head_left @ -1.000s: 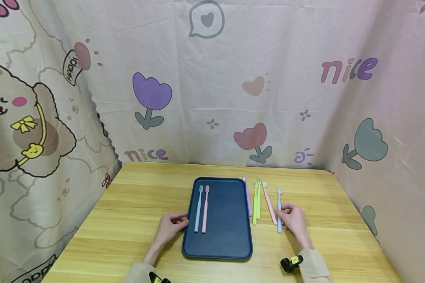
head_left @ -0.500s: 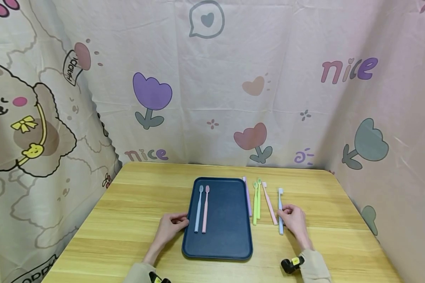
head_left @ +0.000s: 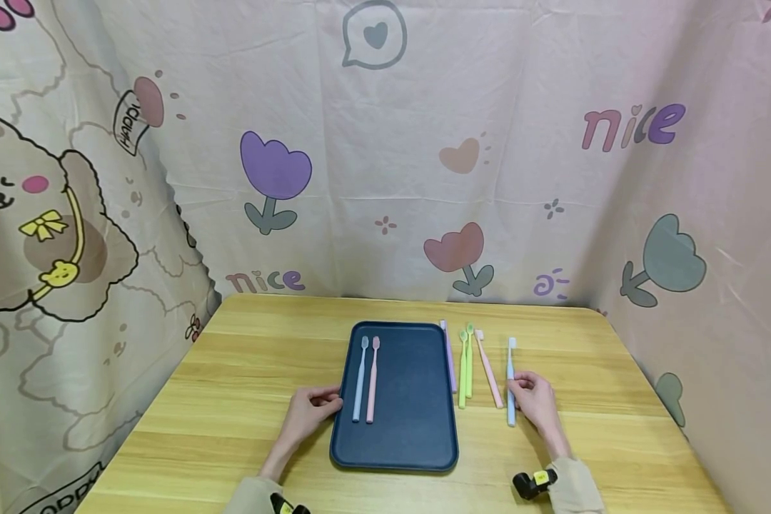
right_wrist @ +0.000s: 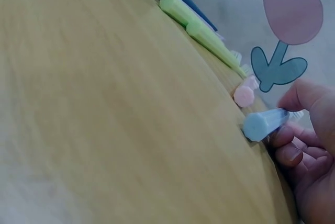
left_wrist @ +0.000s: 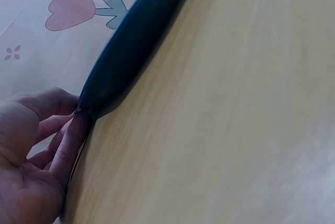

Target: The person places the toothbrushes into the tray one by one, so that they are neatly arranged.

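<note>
My right hand (head_left: 535,398) pinches a blue toothbrush (head_left: 510,357) by its handle between thumb and fingers; the right wrist view shows the handle's blunt end (right_wrist: 256,126) pointing toward the camera. With thumb and fingers, my left hand (head_left: 311,410) grips the left rim of a dark blue tray (head_left: 417,400), also visible as a dark edge (left_wrist: 131,51) in the left wrist view. On the tray lie a second blue toothbrush (head_left: 360,385) and a pink toothbrush (head_left: 372,385), side by side with heads at the far end.
Between tray and right hand lie a purple toothbrush (head_left: 450,360) along the tray's right edge, two green toothbrushes (head_left: 462,375), and a slanted pink toothbrush (head_left: 490,371). All rest on a wooden table (head_left: 263,343) with a printed curtain (head_left: 360,157) behind it.
The blue toothbrush in my right hand has shifted slightly right and turned a little, its head now facing differently. My left hand and the tray stay put.
</note>
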Demonstrator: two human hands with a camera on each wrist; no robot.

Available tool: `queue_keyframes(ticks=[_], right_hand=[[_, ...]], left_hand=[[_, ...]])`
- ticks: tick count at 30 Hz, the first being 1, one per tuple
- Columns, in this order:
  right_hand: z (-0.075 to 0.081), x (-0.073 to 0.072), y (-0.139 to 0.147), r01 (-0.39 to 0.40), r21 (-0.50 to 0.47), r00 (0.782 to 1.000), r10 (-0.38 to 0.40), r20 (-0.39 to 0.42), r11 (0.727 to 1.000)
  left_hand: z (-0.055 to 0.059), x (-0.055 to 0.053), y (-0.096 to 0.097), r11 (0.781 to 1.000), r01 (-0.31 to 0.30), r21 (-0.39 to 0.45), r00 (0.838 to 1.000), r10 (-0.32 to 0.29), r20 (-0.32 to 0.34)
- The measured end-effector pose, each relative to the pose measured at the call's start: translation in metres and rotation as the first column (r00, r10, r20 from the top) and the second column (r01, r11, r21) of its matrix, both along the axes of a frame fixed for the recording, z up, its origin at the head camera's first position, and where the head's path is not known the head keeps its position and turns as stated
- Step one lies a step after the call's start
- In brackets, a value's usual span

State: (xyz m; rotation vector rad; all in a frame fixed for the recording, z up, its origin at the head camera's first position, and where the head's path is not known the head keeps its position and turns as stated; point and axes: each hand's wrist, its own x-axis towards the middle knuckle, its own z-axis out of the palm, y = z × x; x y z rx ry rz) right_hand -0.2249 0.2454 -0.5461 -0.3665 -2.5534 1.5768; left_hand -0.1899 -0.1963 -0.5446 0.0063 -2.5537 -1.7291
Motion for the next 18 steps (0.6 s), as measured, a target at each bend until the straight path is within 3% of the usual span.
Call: queue_keyframes(ticks=[18], right_hand=[[0.0056, 0.0017, 0.0037, -0.104, -0.226, 0.993, 0.114, 0.029, 0.968]], left_hand=[[-0.0001, -0.0003, 0.0001, 1.0, -0.001, -0.006, 1.0, 0.001, 0.005]])
